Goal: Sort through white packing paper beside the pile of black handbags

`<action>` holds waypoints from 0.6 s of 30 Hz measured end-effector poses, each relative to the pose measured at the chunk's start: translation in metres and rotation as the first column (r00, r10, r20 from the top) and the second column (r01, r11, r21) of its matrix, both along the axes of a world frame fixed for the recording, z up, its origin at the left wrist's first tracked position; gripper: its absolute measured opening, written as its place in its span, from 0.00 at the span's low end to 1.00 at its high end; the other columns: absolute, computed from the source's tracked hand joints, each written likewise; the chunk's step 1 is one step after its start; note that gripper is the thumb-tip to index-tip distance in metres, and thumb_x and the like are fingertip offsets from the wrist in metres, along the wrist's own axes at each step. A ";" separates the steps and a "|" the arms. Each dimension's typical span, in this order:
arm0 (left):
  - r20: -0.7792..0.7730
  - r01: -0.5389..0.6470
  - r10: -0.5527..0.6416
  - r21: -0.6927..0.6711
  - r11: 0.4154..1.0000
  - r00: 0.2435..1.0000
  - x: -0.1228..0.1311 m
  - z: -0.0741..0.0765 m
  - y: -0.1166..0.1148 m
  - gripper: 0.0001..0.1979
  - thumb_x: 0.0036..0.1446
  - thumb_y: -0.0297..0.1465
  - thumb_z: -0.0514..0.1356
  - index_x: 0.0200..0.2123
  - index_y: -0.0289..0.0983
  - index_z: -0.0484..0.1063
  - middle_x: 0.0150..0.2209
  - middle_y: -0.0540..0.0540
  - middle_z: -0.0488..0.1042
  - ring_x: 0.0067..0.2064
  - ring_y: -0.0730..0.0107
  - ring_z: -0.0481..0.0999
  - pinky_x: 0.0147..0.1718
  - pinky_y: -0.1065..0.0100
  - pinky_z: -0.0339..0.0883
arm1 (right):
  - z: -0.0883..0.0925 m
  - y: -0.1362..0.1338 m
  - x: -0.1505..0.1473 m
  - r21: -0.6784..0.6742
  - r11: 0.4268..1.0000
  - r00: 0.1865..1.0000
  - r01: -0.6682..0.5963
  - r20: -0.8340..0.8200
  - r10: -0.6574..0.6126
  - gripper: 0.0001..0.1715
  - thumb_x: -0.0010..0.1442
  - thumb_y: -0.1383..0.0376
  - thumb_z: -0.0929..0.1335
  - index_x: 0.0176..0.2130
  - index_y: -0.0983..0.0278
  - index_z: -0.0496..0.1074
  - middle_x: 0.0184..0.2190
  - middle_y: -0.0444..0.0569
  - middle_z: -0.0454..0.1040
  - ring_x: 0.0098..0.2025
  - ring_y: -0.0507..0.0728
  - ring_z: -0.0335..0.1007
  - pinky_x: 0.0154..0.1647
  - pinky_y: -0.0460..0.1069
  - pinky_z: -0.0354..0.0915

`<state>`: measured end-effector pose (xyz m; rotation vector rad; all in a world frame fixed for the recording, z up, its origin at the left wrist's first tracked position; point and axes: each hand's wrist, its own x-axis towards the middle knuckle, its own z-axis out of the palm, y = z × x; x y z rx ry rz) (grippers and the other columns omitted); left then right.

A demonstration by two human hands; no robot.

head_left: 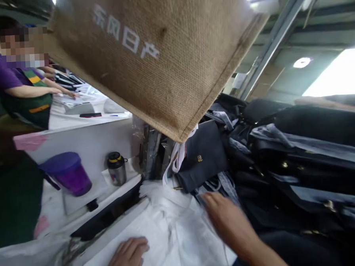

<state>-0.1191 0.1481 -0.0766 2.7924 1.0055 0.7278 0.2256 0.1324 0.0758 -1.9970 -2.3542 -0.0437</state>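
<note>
Brown burlap sacking (150,71), printed with white characters, hangs nearest the camera, a seamed corner pointing down. Heaped black bags (328,121) fill the right side, with gold-coloured fittings and pale wrapping. At upper left, a co-worker (20,93) in a purple top and dark green apron reaches over a white worktable (60,123).

White sheeting (162,237) lies at lower centre, directly before the wearer; its long axis runs away from the body, the far end pointing towards a dark flap bag. It appears thin and matt, creased along its length and bunched at the far end. The dark flap bag (206,147) leans tilted beyond it, its gold clasp turned to the viewer, white straps at its left.

The right hand (225,216) is at the sheeting's right edge, blurred; whether its fingers hold anything cannot be told. The left hand (124,259) rests palm down upon the sheeting, fingers extended, close together, with nothing visible in them. Left of centre: purple cup (71,174), tilted in view; smaller steel-and-black flask (116,170).
</note>
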 end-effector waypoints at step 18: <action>-0.346 0.122 -0.140 -0.072 0.990 0.928 0.095 0.060 0.128 0.17 0.59 0.22 0.51 0.50 0.35 0.69 0.44 0.38 0.72 0.49 0.53 0.70 0.48 0.55 0.63 | -0.089 0.071 -0.102 -0.134 0.892 0.896 0.431 0.177 -0.407 0.09 0.68 0.65 0.67 0.46 0.68 0.72 0.41 0.49 0.75 0.41 0.57 0.75 0.41 0.53 0.73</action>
